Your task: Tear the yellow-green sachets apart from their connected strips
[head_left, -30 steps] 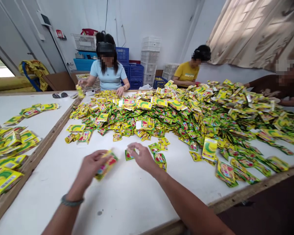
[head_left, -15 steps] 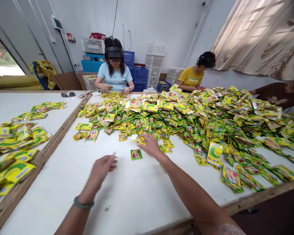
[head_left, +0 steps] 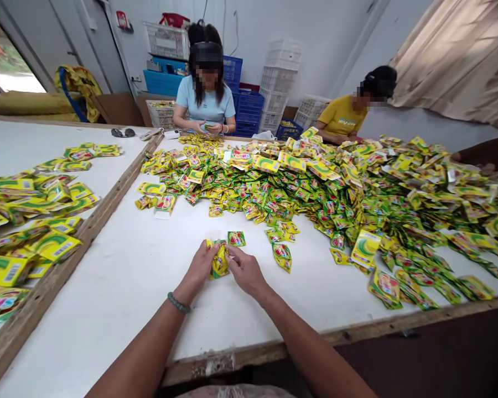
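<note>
Both hands meet over the white table point(head_left: 120, 287), close to its near edge. The left hand point(head_left: 200, 269) and the right hand point(head_left: 244, 270) each pinch one side of a small yellow packet point(head_left: 219, 261), so the packet sits between the two sets of fingertips and is lifted a little off the table. The fingers of both hands are curled in, not spread. A green bead bracelet point(head_left: 178, 303) goes around the left wrist.

Just past the fingers lies one loose packet point(head_left: 236, 238), green with a red picture on it. A bit to the right lies another single packet point(head_left: 283, 255). Behind them is the big heap of packets point(head_left: 336, 188) — yellow, green and red, filling most of the far side of the table. The words on the packets are too small to read.

On the next table to the left there are bigger yellow packs point(head_left: 50, 243) (some show a white barcode patch). A pair of sunglasses point(head_left: 123, 132) lies at the far end there.

Three other people are at the big table. One in a light blue shirt point(head_left: 205, 105) holds something small in both hands. One in a yellow shirt point(head_left: 342, 116) has dark letters on the chest — too blurry to read. Only a dark sleeve point(head_left: 487, 152) of the third shows at the right. Stacked white crates point(head_left: 279, 77) and blue crates point(head_left: 249, 108) stand by the wall.
</note>
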A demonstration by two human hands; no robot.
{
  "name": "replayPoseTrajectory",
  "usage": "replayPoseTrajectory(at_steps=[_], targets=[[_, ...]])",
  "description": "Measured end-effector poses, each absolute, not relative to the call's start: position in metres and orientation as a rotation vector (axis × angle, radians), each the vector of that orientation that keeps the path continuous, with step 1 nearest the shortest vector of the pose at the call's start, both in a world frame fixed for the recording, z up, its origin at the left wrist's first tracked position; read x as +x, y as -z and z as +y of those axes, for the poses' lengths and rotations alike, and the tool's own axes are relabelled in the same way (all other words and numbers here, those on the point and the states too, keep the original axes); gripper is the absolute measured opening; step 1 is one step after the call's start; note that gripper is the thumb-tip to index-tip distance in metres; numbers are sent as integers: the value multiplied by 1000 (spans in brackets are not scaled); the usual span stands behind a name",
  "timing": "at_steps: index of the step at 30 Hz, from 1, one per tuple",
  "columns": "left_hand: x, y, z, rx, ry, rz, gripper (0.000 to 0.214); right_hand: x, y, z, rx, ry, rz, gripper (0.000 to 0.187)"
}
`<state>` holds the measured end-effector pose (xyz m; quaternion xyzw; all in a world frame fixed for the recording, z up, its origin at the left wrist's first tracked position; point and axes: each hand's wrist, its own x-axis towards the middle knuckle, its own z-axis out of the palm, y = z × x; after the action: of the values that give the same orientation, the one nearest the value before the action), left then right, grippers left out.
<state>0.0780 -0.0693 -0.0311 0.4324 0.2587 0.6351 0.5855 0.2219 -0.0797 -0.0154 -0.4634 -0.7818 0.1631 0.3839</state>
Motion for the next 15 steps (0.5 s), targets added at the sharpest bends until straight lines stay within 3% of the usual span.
replayPoseTrajectory(at_steps=[8, 12, 15], targets=[[80, 31, -78, 827, -1347, 449, 36, 209, 16, -94, -1220, -208, -1954, 37], [75, 32, -75, 857, -1413, 579, 36, 210, 13, -95, -1257, -278, -1903, 21], [68, 34, -72, 984, -1389, 631, 35, 218, 1, -86, -1229, -451, -1787, 23]])
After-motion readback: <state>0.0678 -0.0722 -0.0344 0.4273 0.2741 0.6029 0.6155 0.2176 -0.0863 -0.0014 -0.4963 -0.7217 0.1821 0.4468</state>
